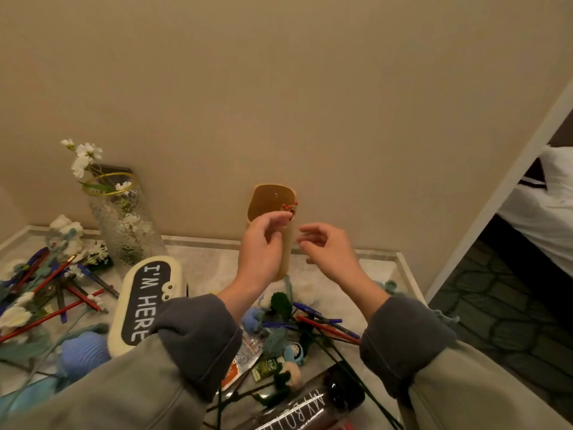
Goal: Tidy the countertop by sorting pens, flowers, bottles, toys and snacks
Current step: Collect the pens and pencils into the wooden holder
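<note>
A tall tan holder (286, 255) with a dark inside stands against the wall at the back of the marble countertop (210, 268). My left hand (263, 243) is at its rim, thumb and forefinger pinched on a small red-speckled thing (288, 207); I cannot tell what it is. My right hand (325, 248) hovers just right of the holder, fingers apart and holding nothing. Red and blue pens (325, 324) lie tangled with dark flower stems below my wrists. A dark bottle (310, 401) lies on its side at the front.
A gold-rimmed glass vase (124, 221) with white flowers stands back left. In front of it lie a cream "I'M HERE" case (145, 302), more pens (55, 293), a blue toy (83, 352), a snack packet (245, 358) and a small doll (294, 352). The counter's edge (412, 280) drops off at the right.
</note>
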Tool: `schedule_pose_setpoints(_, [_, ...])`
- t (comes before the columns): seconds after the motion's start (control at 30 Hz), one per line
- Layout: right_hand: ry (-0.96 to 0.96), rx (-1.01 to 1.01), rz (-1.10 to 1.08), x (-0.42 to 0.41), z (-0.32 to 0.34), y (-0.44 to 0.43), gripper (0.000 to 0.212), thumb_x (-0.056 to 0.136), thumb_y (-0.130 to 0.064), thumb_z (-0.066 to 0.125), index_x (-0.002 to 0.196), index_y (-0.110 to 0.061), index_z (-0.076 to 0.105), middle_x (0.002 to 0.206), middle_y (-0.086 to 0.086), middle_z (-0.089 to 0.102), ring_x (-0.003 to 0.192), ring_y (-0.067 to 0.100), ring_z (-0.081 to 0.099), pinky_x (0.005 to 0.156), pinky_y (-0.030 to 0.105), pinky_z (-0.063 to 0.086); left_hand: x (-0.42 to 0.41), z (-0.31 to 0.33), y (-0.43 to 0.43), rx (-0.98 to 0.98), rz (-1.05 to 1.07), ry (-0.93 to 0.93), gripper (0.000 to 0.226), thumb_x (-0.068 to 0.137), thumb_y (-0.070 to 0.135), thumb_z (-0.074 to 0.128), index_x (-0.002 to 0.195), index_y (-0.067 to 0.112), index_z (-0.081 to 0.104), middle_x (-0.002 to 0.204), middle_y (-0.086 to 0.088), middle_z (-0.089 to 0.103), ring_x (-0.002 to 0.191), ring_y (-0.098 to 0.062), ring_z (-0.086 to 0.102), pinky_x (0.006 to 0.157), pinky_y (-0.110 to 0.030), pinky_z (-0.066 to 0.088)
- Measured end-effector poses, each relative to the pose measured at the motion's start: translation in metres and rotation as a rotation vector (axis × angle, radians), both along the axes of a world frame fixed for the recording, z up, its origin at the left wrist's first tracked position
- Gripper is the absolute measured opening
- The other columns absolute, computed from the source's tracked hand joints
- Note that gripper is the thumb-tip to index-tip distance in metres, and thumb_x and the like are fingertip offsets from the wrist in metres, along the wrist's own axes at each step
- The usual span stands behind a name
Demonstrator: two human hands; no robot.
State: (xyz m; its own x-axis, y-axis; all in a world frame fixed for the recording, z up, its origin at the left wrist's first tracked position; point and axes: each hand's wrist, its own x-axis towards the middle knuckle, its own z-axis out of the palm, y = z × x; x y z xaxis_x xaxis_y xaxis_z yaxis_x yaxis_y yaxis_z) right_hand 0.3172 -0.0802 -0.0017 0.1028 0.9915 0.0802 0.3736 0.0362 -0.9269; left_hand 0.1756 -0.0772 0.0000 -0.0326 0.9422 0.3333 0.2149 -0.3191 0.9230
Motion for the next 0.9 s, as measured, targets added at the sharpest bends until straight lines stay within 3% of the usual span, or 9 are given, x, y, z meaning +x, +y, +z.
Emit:
schedule_pose_setpoints(0.13, [-0.120, -0.060, 0.004, 0.021, -0.015, -0.025, 0.020, 0.087, -0.011, 0.067, 0.105, -0.018, 0.069, 0.098, 0.001, 0.071, 0.093, 0.013, 0.065, 0.080, 0.027, 0.054, 0.013, -0.016, -0.024, -0.107, -0.160, 0.041, 0.038, 0.090, -0.009, 0.046, 0.109, 0.019, 0.064, 0.101, 0.006, 0.066, 0.093, -0.002, 0.062, 0.076, -0.006, 0.047])
schedule_pose_setpoints(0.33, [-0.251, -0.256, -0.010, 0.054, -0.045, -0.059, 0.017, 0.083, -0.010, 0.068, 0.096, -0.020, 0.065, 0.087, 0.000, 0.067, 0.084, 0.016, 0.064, 0.079, 0.030, 0.051, 0.029, -0.050, -0.046, -0.270, -0.351, 0.200, 0.039, 0.090, -0.005, 0.048, 0.099, 0.030, 0.063, 0.094, 0.006, 0.068, 0.090, -0.005, 0.063, 0.077, -0.014, 0.049])
schedule_pose_setpoints(0.47, [-0.375, -0.340, 0.025, 0.064, -0.068, -0.075, 0.029, 0.082, -0.012, 0.067, 0.109, -0.022, 0.061, 0.102, -0.003, 0.065, 0.100, 0.013, 0.062, 0.090, 0.030, 0.052, 0.032, -0.073, -0.055, -0.302, -0.360, 0.238, 0.042, 0.090, -0.003, 0.051, 0.094, 0.037, 0.063, 0.096, 0.007, 0.070, 0.096, -0.005, 0.064, 0.088, -0.025, 0.052])
schedule_pose_setpoints(0.63, [-0.482, -0.347, 0.127, 0.056, -0.084, -0.085, 0.055, 0.084, -0.017, 0.068, 0.136, -0.021, 0.049, 0.132, 0.002, 0.055, 0.123, 0.017, 0.052, 0.099, 0.026, 0.042, 0.033, -0.089, -0.060, -0.311, -0.328, 0.224, 0.040, 0.090, -0.006, 0.050, 0.097, 0.031, 0.064, 0.097, 0.007, 0.069, 0.096, -0.003, 0.063, 0.086, -0.020, 0.050])
schedule_pose_setpoints(0.77, [-0.568, -0.346, 0.223, 0.051, -0.086, -0.081, 0.058, 0.083, -0.009, 0.063, 0.137, -0.023, 0.049, 0.130, 0.004, 0.058, 0.117, 0.020, 0.056, 0.098, 0.031, 0.047, 0.031, -0.096, -0.061, -0.343, -0.317, 0.188, 0.047, 0.086, -0.014, 0.044, 0.094, 0.027, 0.064, 0.096, 0.003, 0.068, 0.092, -0.008, 0.065, 0.077, -0.017, 0.051])
schedule_pose_setpoints(0.9, [-0.662, -0.364, 0.297, 0.048, -0.081, -0.072, 0.045, 0.087, -0.012, 0.056, 0.131, -0.021, 0.055, 0.126, 0.007, 0.061, 0.112, 0.025, 0.058, 0.092, 0.032, 0.047, 0.029, -0.096, -0.058, -0.380, -0.292, 0.170, 0.049, 0.086, -0.015, 0.038, 0.092, 0.026, 0.064, 0.095, -0.001, 0.068, 0.086, -0.010, 0.065, 0.065, -0.013, 0.047])
